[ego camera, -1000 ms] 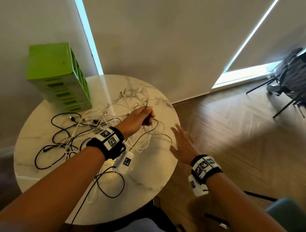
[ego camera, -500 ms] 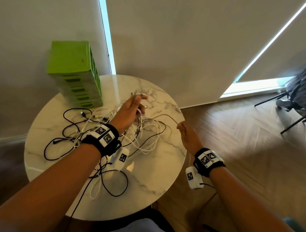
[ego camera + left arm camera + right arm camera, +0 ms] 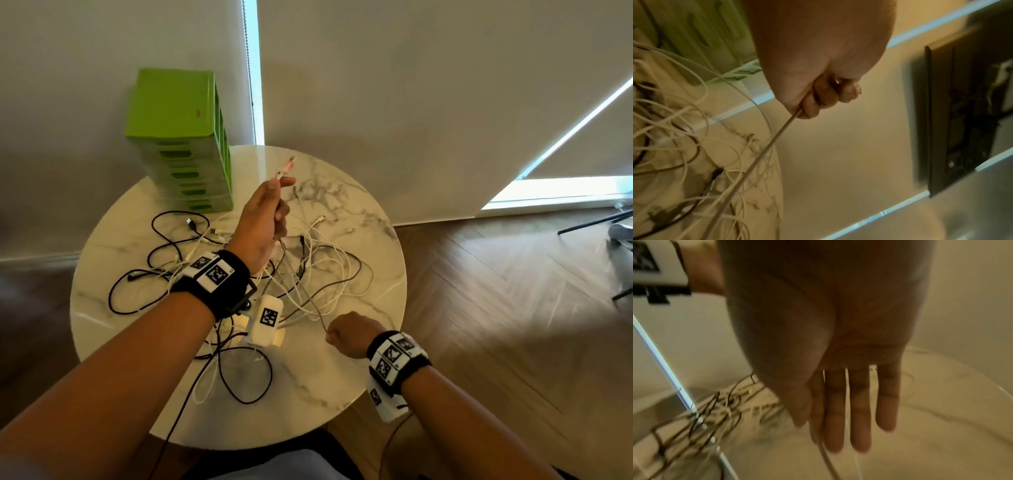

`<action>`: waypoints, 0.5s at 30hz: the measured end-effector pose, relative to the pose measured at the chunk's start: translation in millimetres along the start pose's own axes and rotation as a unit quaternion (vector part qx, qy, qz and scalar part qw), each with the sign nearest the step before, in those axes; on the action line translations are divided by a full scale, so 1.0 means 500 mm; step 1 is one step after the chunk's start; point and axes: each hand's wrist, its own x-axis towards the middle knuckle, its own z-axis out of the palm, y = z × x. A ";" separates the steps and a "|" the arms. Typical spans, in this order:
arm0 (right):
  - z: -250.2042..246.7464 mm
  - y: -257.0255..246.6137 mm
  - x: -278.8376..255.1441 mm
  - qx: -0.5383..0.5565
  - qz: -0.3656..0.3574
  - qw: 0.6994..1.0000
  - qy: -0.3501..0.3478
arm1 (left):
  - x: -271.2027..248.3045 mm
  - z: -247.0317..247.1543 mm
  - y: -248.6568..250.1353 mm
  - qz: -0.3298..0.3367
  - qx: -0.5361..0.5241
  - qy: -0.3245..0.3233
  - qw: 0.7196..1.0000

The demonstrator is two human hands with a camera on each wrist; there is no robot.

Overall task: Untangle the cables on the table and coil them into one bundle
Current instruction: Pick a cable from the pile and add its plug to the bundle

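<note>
A tangle of white and black cables (image 3: 329, 270) lies spread over the round marble table (image 3: 346, 373). My left hand (image 3: 279, 192) is raised above the far side of the tangle. It grips a thin grey cable (image 3: 310, 301) near its plug end (image 3: 287, 169), which sticks up past the fingertips. In the left wrist view the fingers (image 3: 824, 97) curl round this grey cable (image 3: 764, 151), which runs taut down to the tangle. My right hand (image 3: 339, 337) hovers near the table's right front and pinches the same cable lower down. In the right wrist view the cable (image 3: 825, 454) comes out beside the thumb and index finger.
A green plastic drawer box (image 3: 178, 144) stands at the table's far left, against the wall. Black cable loops (image 3: 246, 373) reach the near edge. Wooden floor (image 3: 496, 308) lies to the right, with chair legs (image 3: 596, 219) at the far right.
My left hand has risen off the tangle with the cable's plug end. My right hand has drawn back toward me along the cable, and its fingers now hold the cable.
</note>
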 end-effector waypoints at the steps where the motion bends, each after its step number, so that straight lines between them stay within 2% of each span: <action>1: -0.025 0.003 -0.001 0.011 -0.011 1.000 -0.002 | 0.002 -0.009 0.001 -0.001 0.003 0.009 1.000; 4: -0.121 0.019 0.006 0.088 -0.052 0.993 0.059 | 0.006 -0.037 -0.004 -0.007 -0.004 0.024 1.000; 6: -0.177 0.032 0.032 0.139 -0.040 0.981 0.131 | 0.004 -0.052 -0.017 -0.008 0.010 0.028 1.000; 9: -0.208 0.049 0.102 0.166 -0.007 0.963 0.211 | -0.006 -0.069 -0.050 -0.013 0.056 0.037 0.998; 12: -0.194 0.024 0.156 0.156 -0.017 0.966 0.204 | -0.019 -0.081 -0.084 -0.021 0.113 0.049 0.992; 15: -0.159 -0.029 0.186 0.127 -0.132 0.962 0.204 | -0.026 -0.094 -0.113 -0.025 0.151 0.053 0.987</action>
